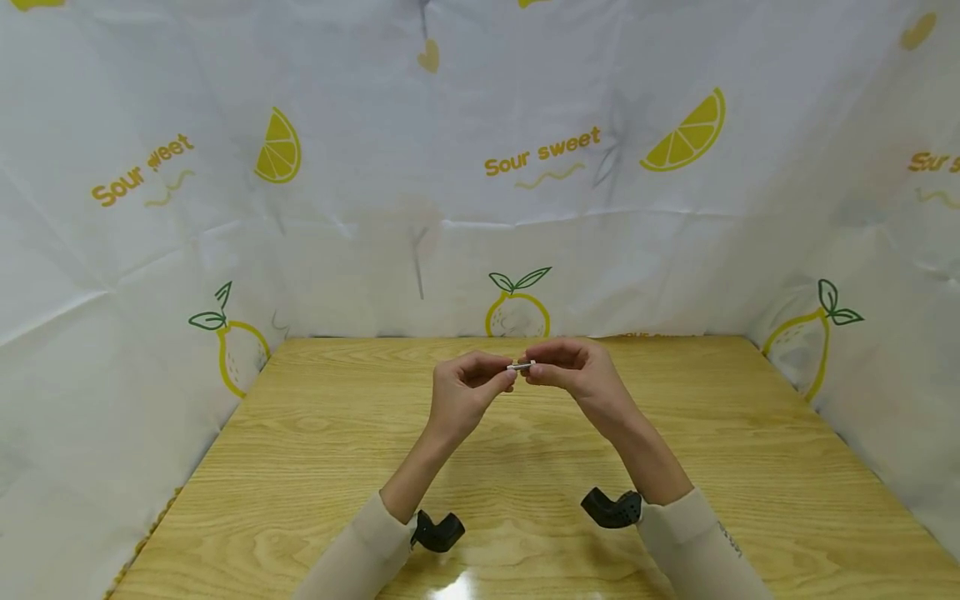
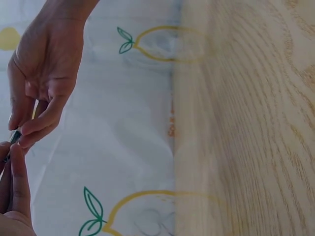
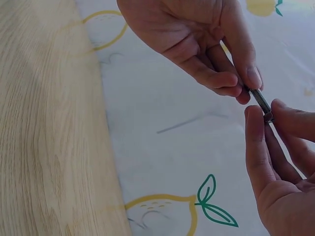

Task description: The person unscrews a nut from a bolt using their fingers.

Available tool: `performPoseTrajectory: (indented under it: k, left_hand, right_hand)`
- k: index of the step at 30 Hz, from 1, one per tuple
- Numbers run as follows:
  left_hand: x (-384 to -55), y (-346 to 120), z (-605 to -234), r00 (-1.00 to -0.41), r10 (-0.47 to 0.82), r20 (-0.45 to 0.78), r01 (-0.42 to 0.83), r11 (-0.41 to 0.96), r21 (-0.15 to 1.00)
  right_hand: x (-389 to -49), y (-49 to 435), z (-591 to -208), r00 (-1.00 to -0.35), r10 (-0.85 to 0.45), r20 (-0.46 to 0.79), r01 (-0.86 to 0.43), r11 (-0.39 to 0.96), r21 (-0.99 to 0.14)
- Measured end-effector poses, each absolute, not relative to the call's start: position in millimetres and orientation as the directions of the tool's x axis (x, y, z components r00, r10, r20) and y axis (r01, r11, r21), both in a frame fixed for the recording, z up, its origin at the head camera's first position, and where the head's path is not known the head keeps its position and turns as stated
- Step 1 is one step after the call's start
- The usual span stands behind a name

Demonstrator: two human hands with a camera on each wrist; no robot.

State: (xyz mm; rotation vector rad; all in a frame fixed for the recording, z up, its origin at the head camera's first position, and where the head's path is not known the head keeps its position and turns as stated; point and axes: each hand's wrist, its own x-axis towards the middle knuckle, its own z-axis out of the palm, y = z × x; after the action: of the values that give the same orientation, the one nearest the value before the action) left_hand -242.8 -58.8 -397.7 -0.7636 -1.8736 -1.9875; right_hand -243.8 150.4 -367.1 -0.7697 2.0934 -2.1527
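A small metal bolt (image 3: 261, 100) with a threaded shank is held in the air between both hands, above the far half of the table. My left hand (image 1: 461, 396) pinches one end of it between thumb and fingertips. My right hand (image 1: 588, 383) pinches the other end, where the right wrist view shows a hex-shaped piece (image 3: 268, 117); whether this is the bolt's head or a nut I cannot tell. Fingers of both hands cover the ends. The left wrist view has the bolt (image 2: 15, 136) at its left edge, mostly hidden by fingers.
A light wood-grain table (image 1: 517, 475) lies beneath the hands. White cloth (image 1: 360, 192) printed with lemons hangs behind it and along both sides. Black wrist-worn devices (image 1: 441, 532) sit at both sleeve cuffs.
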Motion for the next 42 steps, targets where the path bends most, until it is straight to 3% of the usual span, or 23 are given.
performPoseTrajectory:
  k: [6,20,32,42]
  left_hand:
    - [-242.9,-58.5,-399.6,-0.808,0.137,0.574,0.568,-0.081,0.819]
    - [-243.3,-58.0,-399.0,-0.809,0.149,0.569,0.559,-0.108,0.822]
    - [-244.3,-58.7,-400.4,-0.815,0.143,0.561,0.553,-0.096,0.827]
    - [-249.3,-59.2,-403.6,-0.847,0.139,0.513,0.505,-0.089,0.858]
  right_hand:
    - [-244.2,152.4,-366.2,-0.891,-0.375,0.256,-0.251,-0.064,-0.966]
    - [-246.0,153.5,-368.3,-0.886,-0.359,0.294,-0.285,-0.077,-0.955]
    - [-245.5,156.2,-364.9,-0.908,-0.338,0.246,-0.245,-0.048,-0.968]
    - [-246.7,163.7,-364.5,-0.917,-0.335,0.216,-0.229,-0.001,-0.973]
